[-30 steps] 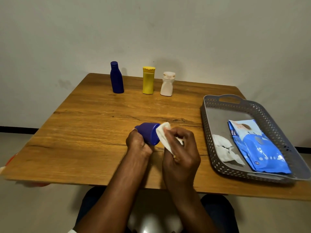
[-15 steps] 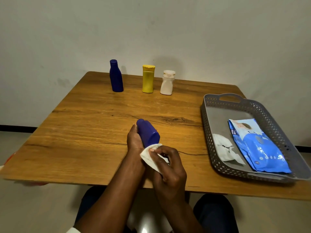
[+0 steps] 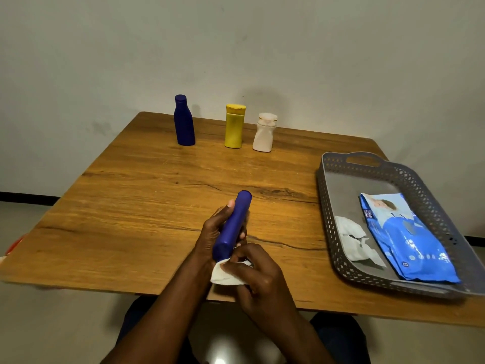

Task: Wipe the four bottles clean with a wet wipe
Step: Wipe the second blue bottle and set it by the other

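Right now one purple bottle (image 3: 232, 227) is in hand above the near edge of the table (image 3: 136, 195) — the left hand (image 3: 217, 229) has its grip wrapped round the middle, cap pointing away, while the right hand (image 3: 259, 278) pinches a wet wipe (image 3: 223, 274) against the bottle's near end. Three more stand in a row at the far side: a dark blue bottle (image 3: 184, 122), a yellow bottle (image 3: 234, 126) and a white bottle (image 3: 265, 133). Whether those are wiped yet can't be told — at most one-quarter looks under way. A crumpled wipe (image 3: 354, 239) and the wipes pack (image 3: 404, 237) lie in the grey tray (image 3: 328, 206).
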Demonstrator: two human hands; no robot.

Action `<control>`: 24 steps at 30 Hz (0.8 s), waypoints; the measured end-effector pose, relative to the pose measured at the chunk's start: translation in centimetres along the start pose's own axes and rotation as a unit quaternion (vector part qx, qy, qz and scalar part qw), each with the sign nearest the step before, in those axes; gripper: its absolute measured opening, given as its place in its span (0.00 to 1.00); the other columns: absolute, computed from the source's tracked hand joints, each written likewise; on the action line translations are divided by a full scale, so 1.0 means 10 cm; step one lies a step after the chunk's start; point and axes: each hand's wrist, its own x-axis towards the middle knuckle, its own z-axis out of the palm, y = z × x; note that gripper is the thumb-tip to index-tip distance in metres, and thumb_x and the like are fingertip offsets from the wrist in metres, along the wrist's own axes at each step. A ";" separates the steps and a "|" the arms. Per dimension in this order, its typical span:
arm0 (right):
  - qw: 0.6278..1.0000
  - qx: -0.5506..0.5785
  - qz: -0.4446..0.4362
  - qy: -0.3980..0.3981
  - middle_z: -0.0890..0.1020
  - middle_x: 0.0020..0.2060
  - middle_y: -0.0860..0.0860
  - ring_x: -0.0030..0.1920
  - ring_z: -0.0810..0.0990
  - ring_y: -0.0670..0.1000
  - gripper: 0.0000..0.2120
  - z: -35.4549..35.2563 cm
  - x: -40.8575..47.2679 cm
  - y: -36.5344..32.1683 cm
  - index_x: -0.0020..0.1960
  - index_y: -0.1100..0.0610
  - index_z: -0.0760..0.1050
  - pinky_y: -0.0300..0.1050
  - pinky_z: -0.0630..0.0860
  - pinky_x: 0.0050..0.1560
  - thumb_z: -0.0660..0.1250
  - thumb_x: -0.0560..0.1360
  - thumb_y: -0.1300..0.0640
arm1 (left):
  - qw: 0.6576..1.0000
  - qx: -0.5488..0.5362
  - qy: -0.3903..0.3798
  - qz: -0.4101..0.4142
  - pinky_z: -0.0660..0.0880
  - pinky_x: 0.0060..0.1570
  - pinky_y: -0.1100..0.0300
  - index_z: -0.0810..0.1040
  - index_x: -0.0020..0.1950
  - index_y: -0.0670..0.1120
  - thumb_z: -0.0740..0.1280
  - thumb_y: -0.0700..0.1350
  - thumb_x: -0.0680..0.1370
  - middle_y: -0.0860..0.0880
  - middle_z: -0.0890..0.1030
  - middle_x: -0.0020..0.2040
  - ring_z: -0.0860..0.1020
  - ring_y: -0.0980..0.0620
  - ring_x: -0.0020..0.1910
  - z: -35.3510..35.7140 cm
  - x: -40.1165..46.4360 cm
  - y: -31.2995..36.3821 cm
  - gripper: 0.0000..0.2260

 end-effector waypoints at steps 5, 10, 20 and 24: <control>0.999 -0.022 -0.012 -0.037 0.77 0.45 0.53 0.46 0.76 0.50 0.11 -0.08 0.11 0.02 0.47 0.59 0.80 0.40 0.74 0.43 0.63 0.68 0.64 | 1.000 0.003 -0.015 -0.015 0.76 0.31 0.60 0.71 0.65 0.38 0.76 0.48 0.62 0.41 0.80 0.45 0.77 0.49 0.33 0.05 -0.06 0.05 0.35; 0.989 0.114 0.084 0.032 0.79 0.46 0.50 0.47 0.78 0.42 0.10 -0.24 0.18 0.07 0.47 0.55 0.82 0.33 0.75 0.43 0.67 0.69 0.64 | 0.997 -0.071 -0.002 -0.018 0.78 0.49 0.51 0.69 0.70 0.36 0.70 0.51 0.67 0.37 0.78 0.61 0.81 0.44 0.48 -0.04 -0.01 0.07 0.35; 0.954 0.021 0.241 0.179 0.79 0.44 0.49 0.44 0.78 0.45 0.13 -0.41 0.85 0.53 0.52 0.60 0.82 0.23 0.69 0.44 0.66 0.72 0.71 | 0.995 -0.100 -0.015 -0.013 0.80 0.50 0.48 0.77 0.62 0.34 0.80 0.49 0.60 0.37 0.80 0.56 0.81 0.42 0.51 -0.12 0.01 0.03 0.35; 0.976 -0.039 0.173 0.126 0.76 0.45 0.51 0.39 0.73 0.40 0.10 -0.22 1.03 0.54 0.53 0.61 0.81 0.22 0.68 0.39 0.67 0.74 0.68 | 0.996 -0.090 -0.002 -0.019 0.80 0.44 0.53 0.72 0.65 0.35 0.70 0.51 0.71 0.38 0.81 0.51 0.82 0.44 0.44 -0.08 0.01 0.03 0.28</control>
